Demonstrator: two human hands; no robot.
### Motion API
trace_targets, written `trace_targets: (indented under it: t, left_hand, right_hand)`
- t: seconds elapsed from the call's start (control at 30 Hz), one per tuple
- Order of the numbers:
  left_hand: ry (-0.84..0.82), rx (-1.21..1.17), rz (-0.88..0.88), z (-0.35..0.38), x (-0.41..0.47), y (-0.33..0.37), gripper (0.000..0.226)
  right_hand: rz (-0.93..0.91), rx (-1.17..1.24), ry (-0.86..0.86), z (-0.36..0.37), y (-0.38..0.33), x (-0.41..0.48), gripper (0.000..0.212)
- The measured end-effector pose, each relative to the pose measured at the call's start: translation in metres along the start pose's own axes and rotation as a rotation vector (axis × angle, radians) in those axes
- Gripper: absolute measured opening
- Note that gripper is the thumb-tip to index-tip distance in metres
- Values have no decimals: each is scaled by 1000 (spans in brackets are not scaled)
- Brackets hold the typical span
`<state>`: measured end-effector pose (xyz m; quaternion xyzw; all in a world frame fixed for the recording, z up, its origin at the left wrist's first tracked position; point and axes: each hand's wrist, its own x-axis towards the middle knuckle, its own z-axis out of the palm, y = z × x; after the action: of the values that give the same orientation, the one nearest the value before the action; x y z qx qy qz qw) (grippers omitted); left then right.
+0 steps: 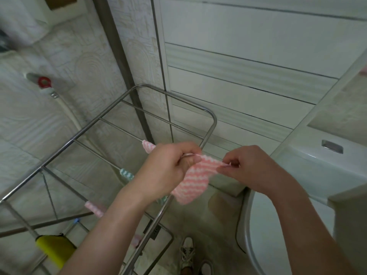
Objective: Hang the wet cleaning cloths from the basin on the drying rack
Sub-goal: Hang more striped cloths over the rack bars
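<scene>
Pink-striped cloth [192,183] pinched in both grips, left hand [168,169] and right hand [250,168], beside steel rack [213,121].

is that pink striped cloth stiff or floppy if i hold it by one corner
Probably floppy: the pink striped cloth sags and curls below where the left hand and right hand pinch its top edge. Likely light, since fingertip pinches carry it. It should drape over the rack rail.

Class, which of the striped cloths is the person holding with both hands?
The pink-and-white cloth, pinched between the left hand and right hand. The green-striped cloth, far pink cloth and near pink cloth hang over drying rack rods, ungripped.
</scene>
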<state>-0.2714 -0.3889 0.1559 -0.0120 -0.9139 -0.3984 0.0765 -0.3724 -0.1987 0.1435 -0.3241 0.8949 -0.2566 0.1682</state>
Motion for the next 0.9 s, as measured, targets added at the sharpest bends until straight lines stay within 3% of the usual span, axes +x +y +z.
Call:
trace_targets:
  t: [0.1,0.27,0.33,0.4,0.53,0.7,0.9]
  left_hand:
    - [71,-11,22,-10,-2,8,9]
    - [-136,-36,-129,-22,-8,5,21]
    - [-165,30,-152,-29,-12,5,24]
    - [-112,172,-170,-34,-12,0,23]
    - [154,404,-151,-37,-12,-13,10]
    - [387,223,-209,-40,9,-28,11]
    - [532,-212,-250,-49,54,-51,18]
  right_hand:
    - [23,135,53,3,5,-4,25]
    - [89,656,127,2,0,-13,17]
    - [60,719,115,0,-1,-17,18]
    - [40,690,209,1,-2,-19,18]
    - [-5,239,452,2,-5,-20,37]
    - [-25,95,347,-9,-8,-10,36]
    - [-57,358,297,-29,-16,34,36]
